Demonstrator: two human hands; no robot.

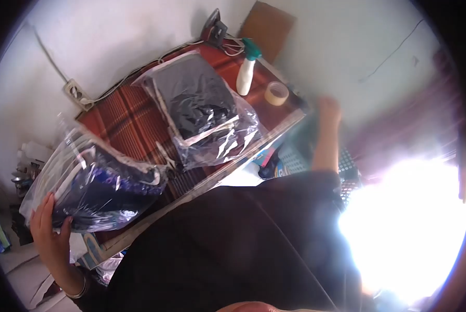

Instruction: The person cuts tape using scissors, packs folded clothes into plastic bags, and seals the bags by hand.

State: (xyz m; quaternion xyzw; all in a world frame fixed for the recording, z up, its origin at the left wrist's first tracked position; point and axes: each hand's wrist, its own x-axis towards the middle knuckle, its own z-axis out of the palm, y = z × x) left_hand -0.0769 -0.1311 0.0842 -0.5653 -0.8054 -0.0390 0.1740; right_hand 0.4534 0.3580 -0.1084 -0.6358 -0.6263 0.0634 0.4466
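Observation:
My left hand (51,229) grips the lower left edge of a clear plastic bag (113,192) with dark blue folded cloth inside. That bag lies at the left end of a table with a red striped cover (124,109). Beside it, further right, rests another clear bag (196,99) holding dark grey folded cloth. A pair of small scissors (165,156) lies between the two bags. My right hand (329,108) is stretched out past the table's right end, near the wall; it is blurred, and its fingers cannot be made out.
A spray bottle (246,70) with a green top and a tape roll (276,93) stand at the table's right end. Behind them is an iron (214,30) with its cord. A power socket strip (78,95) hangs at the wall. A perforated basket (295,156) sits below the table's right edge.

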